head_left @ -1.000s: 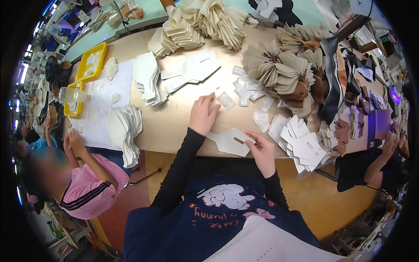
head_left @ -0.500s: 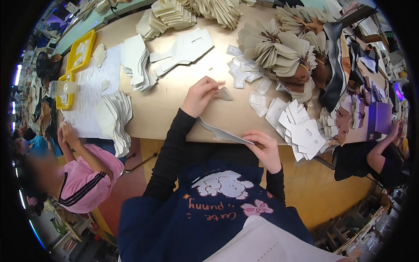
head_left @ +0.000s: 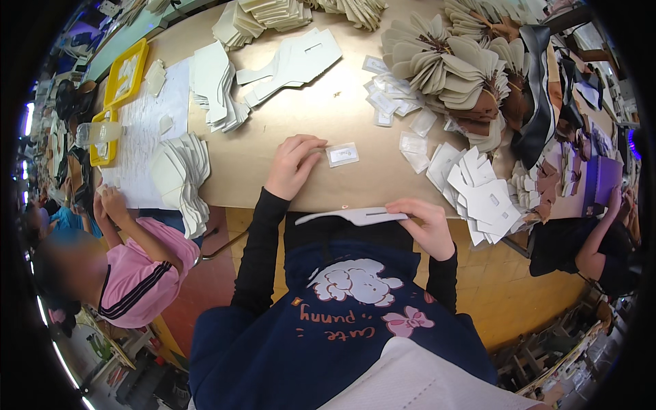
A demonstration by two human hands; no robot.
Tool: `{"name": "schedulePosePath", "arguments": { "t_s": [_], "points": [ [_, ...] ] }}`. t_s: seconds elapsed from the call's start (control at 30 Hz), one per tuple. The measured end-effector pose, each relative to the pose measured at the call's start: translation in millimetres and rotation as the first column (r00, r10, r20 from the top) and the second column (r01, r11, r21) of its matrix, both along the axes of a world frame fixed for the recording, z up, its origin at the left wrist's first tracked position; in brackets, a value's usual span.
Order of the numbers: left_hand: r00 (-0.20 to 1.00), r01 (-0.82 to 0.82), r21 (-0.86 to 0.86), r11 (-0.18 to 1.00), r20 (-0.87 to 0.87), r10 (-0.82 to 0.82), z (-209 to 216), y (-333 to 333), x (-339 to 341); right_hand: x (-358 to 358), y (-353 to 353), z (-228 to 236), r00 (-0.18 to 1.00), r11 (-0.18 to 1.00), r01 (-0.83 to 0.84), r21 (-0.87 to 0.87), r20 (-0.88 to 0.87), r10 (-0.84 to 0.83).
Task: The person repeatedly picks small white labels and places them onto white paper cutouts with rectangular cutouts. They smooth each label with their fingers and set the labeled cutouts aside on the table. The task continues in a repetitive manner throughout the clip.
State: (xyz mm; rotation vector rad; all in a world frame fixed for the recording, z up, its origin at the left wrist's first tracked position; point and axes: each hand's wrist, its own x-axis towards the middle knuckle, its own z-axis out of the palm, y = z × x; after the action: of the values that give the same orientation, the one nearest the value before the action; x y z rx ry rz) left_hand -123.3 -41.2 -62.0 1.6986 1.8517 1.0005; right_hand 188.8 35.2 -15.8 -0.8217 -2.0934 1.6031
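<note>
My right hand pinches a white flat cut-out piece by its right end, holding it at the table's front edge. The piece has a narrow tapering left end and a small slot near my fingers. On the table, a small clear rectangular packet with a pale label lies flat. My left hand rests just left of this packet, its thumb and fingers slightly apart and nothing seen between them. Close to my right hand, a loose pile of similar white slotted pieces overhangs the table edge.
More clear packets lie beyond, beside fanned bundles of beige and brown pieces. White stacks stand at the left, near yellow trays and a clear bottle. A person in a pink shirt sits at the left.
The small packet, tilted at my left fingertips before, now lies flat on the table; that hand has drawn back left and nearer. The white piece in my right hand has turned flatter.
</note>
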Motion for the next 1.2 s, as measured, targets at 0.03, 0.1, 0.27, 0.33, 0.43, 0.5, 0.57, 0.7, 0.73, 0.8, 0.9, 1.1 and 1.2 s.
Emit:
{"name": "schedulePosePath", "arguments": {
  "t_s": [0.03,0.1,0.27,0.33,0.43,0.5,0.57,0.7,0.73,0.8,0.9,1.1,1.2],
  "points": [
    [1.0,-0.029,-0.012,1.0,-0.008,0.029,2,2,3,-1,-1,1,0.999,0.999,0.027,-0.024,0.018,-0.027],
    [0.998,0.052,0.045,0.998,-0.032,-0.051,6,12,9,-4,-3,2,0.998,0.998,0.055,-0.043,0.044,-0.053],
    [0.937,0.317,-0.029,0.948,-0.144,-0.318,13,45,19,-6,-5,9,0.992,0.996,0.082,-0.018,0.097,-0.08],
    [0.904,0.349,-0.107,0.931,-0.224,-0.365,16,56,18,-7,-6,10,0.992,0.997,0.081,0.003,0.096,-0.08],
    [0.943,0.312,-0.201,0.928,-0.055,-0.329,18,63,17,-6,-7,11,0.993,0.997,0.079,0.025,0.085,-0.08],
    [0.958,0.213,-0.117,0.97,0.22,-0.184,16,62,20,-6,-8,10,0.994,0.997,0.076,0.032,0.076,-0.078],
    [0.749,0.038,-0.22,0.975,0.652,0.118,11,59,28,-5,-8,9,0.995,0.997,0.073,0.038,0.066,-0.076],
    [0.587,-0.16,-0.313,0.936,0.732,0.345,3,49,43,-4,-8,7,0.995,0.998,0.068,0.017,0.075,-0.069],
    [0.613,-0.193,-0.394,0.899,0.667,0.423,4,47,46,-4,-7,6,0.995,0.998,0.057,0.024,0.083,-0.059],
    [0.762,-0.26,-0.455,0.852,0.445,0.471,9,40,49,-4,-6,5,0.995,0.998,0.047,0.03,0.091,-0.05],
    [0.867,-0.337,-0.514,0.789,0.158,0.473,18,31,56,-4,-5,4,0.996,0.999,0.038,0.026,0.081,-0.04],
    [0.897,-0.425,-0.081,0.902,-0.169,0.408,20,5,53,-4,-5,6,0.998,0.999,0.01,0.045,0.058,-0.013],
    [0.931,-0.036,-0.018,0.999,-0.365,0.027,12,-7,44,-5,-4,5,1.0,0.999,-0.019,0.039,0.0,0.019]
  ]
}}
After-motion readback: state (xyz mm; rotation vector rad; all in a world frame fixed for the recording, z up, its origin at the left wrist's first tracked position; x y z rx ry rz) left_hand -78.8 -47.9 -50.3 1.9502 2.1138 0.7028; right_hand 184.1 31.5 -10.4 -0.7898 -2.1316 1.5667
